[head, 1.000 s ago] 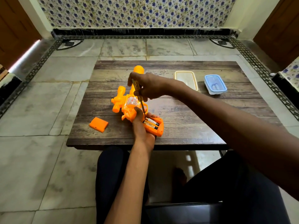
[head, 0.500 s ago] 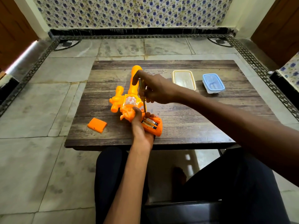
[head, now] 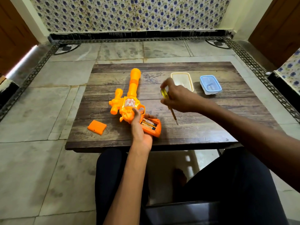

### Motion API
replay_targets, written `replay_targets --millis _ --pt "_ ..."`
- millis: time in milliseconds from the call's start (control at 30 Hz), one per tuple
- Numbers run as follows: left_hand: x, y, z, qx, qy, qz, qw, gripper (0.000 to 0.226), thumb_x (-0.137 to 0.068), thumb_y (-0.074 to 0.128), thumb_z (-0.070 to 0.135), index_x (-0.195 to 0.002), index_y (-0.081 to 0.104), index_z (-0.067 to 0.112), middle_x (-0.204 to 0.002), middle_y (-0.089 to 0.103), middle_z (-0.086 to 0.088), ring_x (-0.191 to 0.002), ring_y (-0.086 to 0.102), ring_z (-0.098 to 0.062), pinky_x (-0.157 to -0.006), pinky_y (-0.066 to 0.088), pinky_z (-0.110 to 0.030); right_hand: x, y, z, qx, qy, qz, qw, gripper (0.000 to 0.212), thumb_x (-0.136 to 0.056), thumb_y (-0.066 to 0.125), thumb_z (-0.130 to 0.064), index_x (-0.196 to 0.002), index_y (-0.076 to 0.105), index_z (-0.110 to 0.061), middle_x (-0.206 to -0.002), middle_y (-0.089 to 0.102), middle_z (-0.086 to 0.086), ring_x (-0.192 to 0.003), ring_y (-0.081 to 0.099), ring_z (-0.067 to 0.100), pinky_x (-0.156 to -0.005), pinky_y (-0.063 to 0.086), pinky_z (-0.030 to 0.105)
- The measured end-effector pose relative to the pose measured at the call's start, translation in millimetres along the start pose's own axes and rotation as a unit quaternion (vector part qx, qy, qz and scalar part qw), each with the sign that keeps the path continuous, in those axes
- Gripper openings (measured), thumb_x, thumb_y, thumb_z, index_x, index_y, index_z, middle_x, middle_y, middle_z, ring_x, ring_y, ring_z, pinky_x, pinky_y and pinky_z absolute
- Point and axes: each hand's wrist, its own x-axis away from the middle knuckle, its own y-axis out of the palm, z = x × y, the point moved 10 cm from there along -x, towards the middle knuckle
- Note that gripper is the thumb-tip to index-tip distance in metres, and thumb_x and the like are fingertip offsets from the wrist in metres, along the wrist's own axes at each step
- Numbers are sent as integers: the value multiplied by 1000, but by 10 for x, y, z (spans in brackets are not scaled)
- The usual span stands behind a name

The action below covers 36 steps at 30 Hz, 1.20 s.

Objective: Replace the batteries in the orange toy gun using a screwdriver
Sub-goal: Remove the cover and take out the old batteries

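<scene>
Toy gun (head: 129,104): flat on table (head: 203,127), barrel pointing away, grip end near the front edge, battery compartment open and facing up.
Left hand (head: 139,127): wrapped round the grip, thumb up on the body, pinning it down.
Right hand (head: 175,98): fingers curled tight on the screwdriver (head: 173,115) handle, tip slanted down just above the wood, right of the gun and apart from it.
Batteries (head: 148,123): two visible, seated in the open compartment, partly behind the left fingers.
Risk, slip: tip prying a cell could skid, gouge plastic or bend a contact; likely cause a steep angle or a loose hold.
Risk, roll-off: freed cell likely to roll over the front edge, close by.
Risk, screw: not visible anywhere; easy to lose.
Battery cover (head: 97,127): loose on the table, left of the gun, apart.
Containers: cream-rimmed tub (head: 180,73) and blue-rimmed box (head: 211,92) at far right, contents unclear.
In the way: left fingers crowding the compartment edge.
</scene>
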Motion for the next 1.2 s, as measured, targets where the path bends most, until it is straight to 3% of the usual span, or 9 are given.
replay_targets --millis 100,267,500,667,767,867,967,1100,1200 --pt "-20 3 20 -11 9 -7 1000 35 -99 51 47 -92 60 14 -54 59 -1 -52 63 -15 -71 54 -33 116 215 285 140 33 -71 987 46 -96 60 -33 -133 37 -17 -114 63 19 -87 58 32 -70 40 34" --pt "-47 -27 4 -14 4 -4 1000 35 -98 53 49 -92 61 16 -57 61 0 -55 63 -15 -75 53 -35 264 340 587 238 26 -102 965 42 -96 57 -37 -132 42 -24 -113 64 14 -92 63 30 -74 51 40" --pt "-53 -27 0 -22 5 -7 1000 33 -97 54 49 -94 61 17 -57 62 1 -57 64 -15 -72 54 -33 265 354 767 194 46 -89 976 61 -92 64 -41 -142 35 -20 -123 61 16 -111 58 33 -89 49 44" --pt "-68 -49 -22 -24 0 -3 1000 34 -95 56 50 -98 61 17 -60 61 1 -58 64 -15 -72 54 -33 229 212 740 137 60 -29 988 51 -92 66 -35 -134 48 -14 -121 64 14 -111 58 31 -87 46 38" --pt "-56 -28 -10 -21 3 -6 1000 33 -96 56 49 -94 62 17 -60 61 0 -58 63 -15 -73 53 -34 244 8 465 31 16 29 999 30 -87 73 -27 -114 65 -17 -95 66 1 -91 64 20 -75 48 31" --pt "-53 -23 -27 -19 1 -4 1000 33 -97 56 46 -91 63 14 -63 61 -2 -57 64 -14 -72 53 -33 291 81 -82 -3 -79 -40 996 26 -87 74 -22 -112 66 -20 -93 61 -9 -80 61 7 -64 45 17" --pt "-68 -17 -40 -19 0 -22 1000 42 -96 55 50 -111 64 12 -79 69 -6 -74 69 -20 -80 56 -39 289 366 -430 78 -144 -89 982 31 -91 68 -20 -120 60 -23 -109 57 -3 -90 59 11 -71 52 27" --pt "-48 -17 -49 -14 -1 -19 1000 36 -97 52 48 -98 67 15 -92 69 -8 -85 68 -23 -84 54 -41 231 580 -589 181 -184 -73 963 34 -97 55 -21 -130 49 -25 -113 51 6 -89 59 25 -68 53 43" --pt "-31 -19 -66 -8 -11 -13 1000 42 -95 53 50 -113 67 14 -114 65 -14 -108 62 -31 -103 46 -49 166 594 -637 184 -203 -72 959 35 -99 54 -21 -133 48 -26 -111 50 6 -88 59 25 -67 54 45"
